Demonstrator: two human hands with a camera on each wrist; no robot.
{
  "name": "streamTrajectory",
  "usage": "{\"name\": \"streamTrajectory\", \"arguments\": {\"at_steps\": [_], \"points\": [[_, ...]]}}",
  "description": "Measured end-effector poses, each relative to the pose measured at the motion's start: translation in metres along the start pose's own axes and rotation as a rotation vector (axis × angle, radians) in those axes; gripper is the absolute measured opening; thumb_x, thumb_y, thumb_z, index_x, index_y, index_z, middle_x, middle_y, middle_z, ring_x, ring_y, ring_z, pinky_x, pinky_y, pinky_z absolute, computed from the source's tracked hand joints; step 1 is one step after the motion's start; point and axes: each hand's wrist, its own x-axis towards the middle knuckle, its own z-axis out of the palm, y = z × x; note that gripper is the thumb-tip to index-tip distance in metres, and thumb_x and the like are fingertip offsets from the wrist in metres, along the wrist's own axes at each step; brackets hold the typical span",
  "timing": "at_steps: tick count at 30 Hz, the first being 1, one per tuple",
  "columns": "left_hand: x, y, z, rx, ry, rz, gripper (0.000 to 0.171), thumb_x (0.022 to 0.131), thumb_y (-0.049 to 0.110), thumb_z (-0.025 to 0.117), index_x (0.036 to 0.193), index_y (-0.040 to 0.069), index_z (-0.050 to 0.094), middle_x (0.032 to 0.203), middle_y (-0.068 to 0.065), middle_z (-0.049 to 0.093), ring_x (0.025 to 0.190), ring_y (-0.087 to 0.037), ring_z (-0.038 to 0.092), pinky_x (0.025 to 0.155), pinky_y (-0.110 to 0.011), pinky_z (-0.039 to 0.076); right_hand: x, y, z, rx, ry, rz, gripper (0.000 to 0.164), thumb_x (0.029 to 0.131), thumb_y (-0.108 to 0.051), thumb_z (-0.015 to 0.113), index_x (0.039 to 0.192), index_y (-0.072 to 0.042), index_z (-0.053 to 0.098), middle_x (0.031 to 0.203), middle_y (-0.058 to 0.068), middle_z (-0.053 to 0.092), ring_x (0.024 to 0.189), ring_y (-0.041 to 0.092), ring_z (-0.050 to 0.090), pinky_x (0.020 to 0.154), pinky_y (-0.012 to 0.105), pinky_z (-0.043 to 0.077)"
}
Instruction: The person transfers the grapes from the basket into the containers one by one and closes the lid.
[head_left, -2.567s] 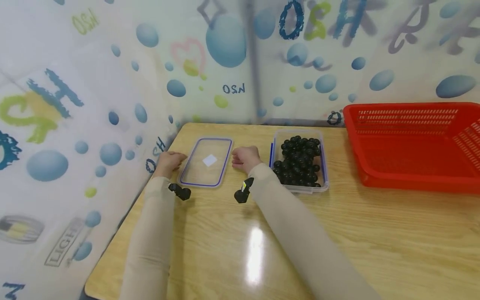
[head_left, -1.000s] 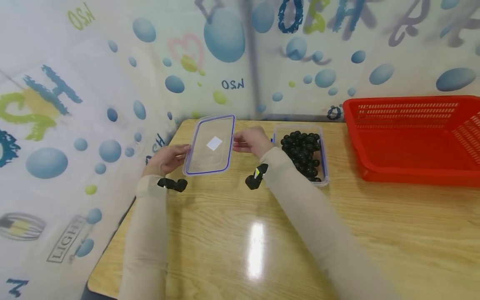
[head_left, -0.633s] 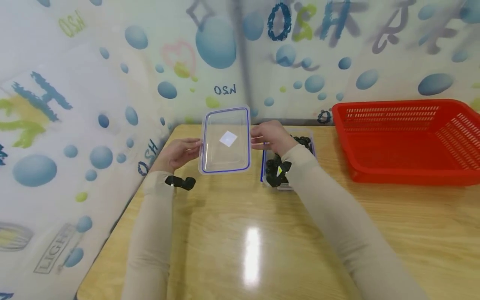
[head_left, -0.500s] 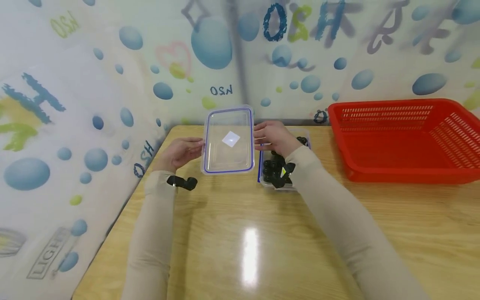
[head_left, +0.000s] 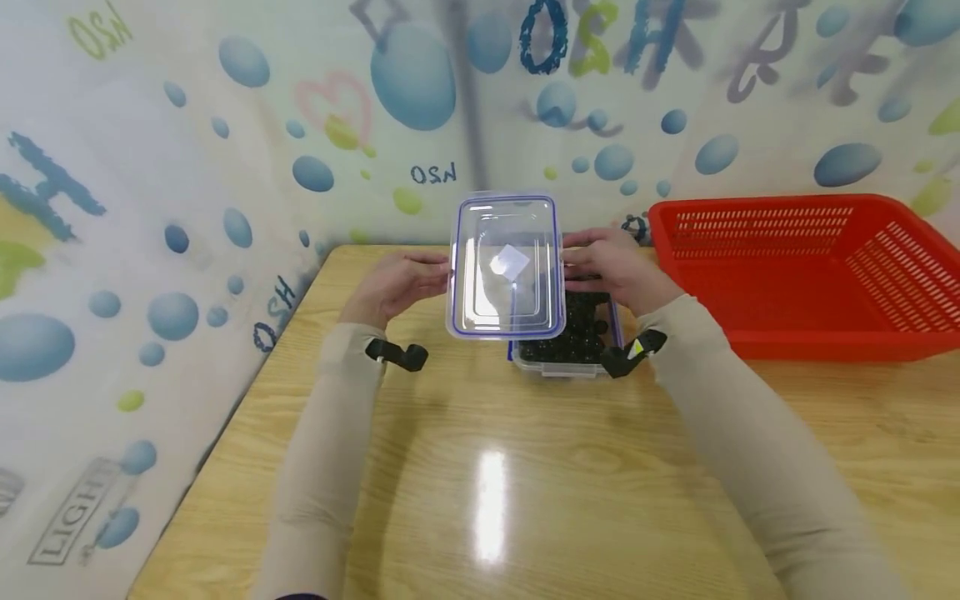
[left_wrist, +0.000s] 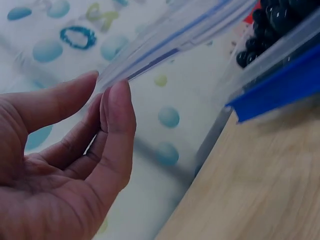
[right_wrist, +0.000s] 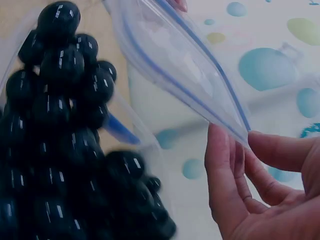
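A clear plastic lid (head_left: 487, 304) with a blue seal line and a white square label is held up off the table, tilted. My left hand (head_left: 401, 285) pinches its left edge between thumb and fingers; in the left wrist view the left hand (left_wrist: 75, 150) shows this pinch closely. At the opposite edge my right hand (head_left: 618, 267) pinches the lid, as the right hand (right_wrist: 265, 185) shows in the right wrist view. Behind and partly under the lid stands a clear container (head_left: 570, 369) full of dark grapes (head_left: 562, 342). The lid and right hand hide part of it.
A red plastic basket (head_left: 787, 346) with slotted sides stands to the right of the container. The wooden table (head_left: 420, 483) meets a patterned wall (head_left: 255, 167) at the back and left.
The lid lay flat on the table between both hands. Now both hands hold it raised, and it has moved right until it overlaps the grape container in view.
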Motion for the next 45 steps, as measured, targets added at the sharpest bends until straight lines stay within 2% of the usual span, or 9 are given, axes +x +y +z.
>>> {"name": "streamTrajectory", "arguments": {"at_steps": [9,13,19,26,29,33,37,40,45], "points": [[0.009,-0.002,0.044,-0.010,-0.131,0.031,0.011,0.093,-0.010,0.059,0.101,-0.006,0.064,0.089,-0.012,0.070,0.080,-0.022,0.069,0.084,-0.035,0.056,-0.028,-0.003,-0.045,-0.155,0.021,0.006,0.043,0.101,-0.017,0.056,0.140,0.000,0.049,0.129,0.016,0.053,0.110,0.031,0.057,0.085,0.031,0.054],[0.013,-0.003,0.060,-0.009,-0.142,0.020,0.012,0.093,-0.010,0.060,0.105,-0.010,0.062,0.088,-0.012,0.070,0.079,-0.022,0.069,0.084,-0.035,0.056,-0.035,-0.002,-0.060,-0.173,0.024,0.012,0.046,0.100,-0.019,0.059,0.139,0.002,0.049,0.127,0.015,0.056,0.106,0.028,0.061,0.085,0.032,0.054],[0.018,-0.001,0.080,0.023,-0.148,-0.017,0.025,0.093,-0.006,0.061,0.116,-0.015,0.059,0.092,-0.015,0.070,0.082,-0.023,0.069,0.088,-0.038,0.054,-0.041,0.001,-0.079,-0.166,0.045,0.004,0.050,0.097,-0.024,0.064,0.137,0.004,0.050,0.106,0.002,0.067,0.093,0.019,0.067,0.082,0.032,0.055],[0.020,0.004,0.088,0.070,-0.146,-0.006,0.028,0.092,-0.007,0.063,0.118,-0.015,0.060,0.093,-0.018,0.071,0.081,-0.026,0.070,0.085,-0.040,0.055,-0.044,0.003,-0.088,-0.176,0.055,-0.062,0.048,0.097,-0.022,0.064,0.135,0.004,0.052,0.104,0.002,0.067,0.094,0.018,0.066,0.082,0.031,0.055],[0.019,0.007,0.087,0.128,-0.134,0.057,0.023,0.091,-0.007,0.065,0.113,-0.013,0.063,0.095,-0.019,0.070,0.083,-0.027,0.069,0.083,-0.040,0.056,-0.044,0.003,-0.086,-0.174,0.075,-0.140,0.041,0.098,-0.019,0.064,0.131,0.004,0.054,0.108,0.007,0.064,0.092,0.019,0.066,0.080,0.030,0.056],[0.014,0.014,0.087,0.210,-0.095,0.223,0.015,0.090,-0.007,0.066,0.105,-0.010,0.065,0.099,-0.021,0.067,0.086,-0.031,0.069,0.079,-0.040,0.057,-0.044,0.000,-0.078,-0.175,0.129,-0.268,0.036,0.096,-0.016,0.065,0.126,0.004,0.058,0.113,0.013,0.063,0.092,0.020,0.067,0.077,0.029,0.057],[0.008,0.021,0.088,0.286,-0.050,0.375,0.013,0.090,-0.007,0.066,0.103,-0.009,0.066,0.102,-0.024,0.066,0.091,-0.036,0.068,0.077,-0.037,0.058,-0.047,-0.003,-0.068,-0.174,0.223,-0.331,0.036,0.096,-0.018,0.066,0.125,0.002,0.062,0.116,0.015,0.061,0.096,0.021,0.065,0.077,0.029,0.056],[0.005,0.022,0.090,0.300,-0.021,0.427,0.014,0.090,-0.006,0.067,0.104,-0.008,0.067,0.101,-0.023,0.067,0.093,-0.037,0.067,0.076,-0.036,0.058,-0.049,-0.003,-0.062,-0.143,0.287,-0.351,0.034,0.095,-0.019,0.066,0.123,0.001,0.064,0.116,0.014,0.061,0.097,0.022,0.064,0.076,0.027,0.056],[0.002,0.021,0.092,0.306,0.036,0.508,0.016,0.089,-0.004,0.069,0.105,-0.005,0.070,0.097,-0.016,0.068,0.089,-0.028,0.068,0.078,-0.034,0.057,-0.051,0.001,-0.053,0.043,0.342,-0.466,0.027,0.092,-0.010,0.069,0.115,0.005,0.068,0.109,0.014,0.065,0.092,0.020,0.067,0.073,0.026,0.055]]}}
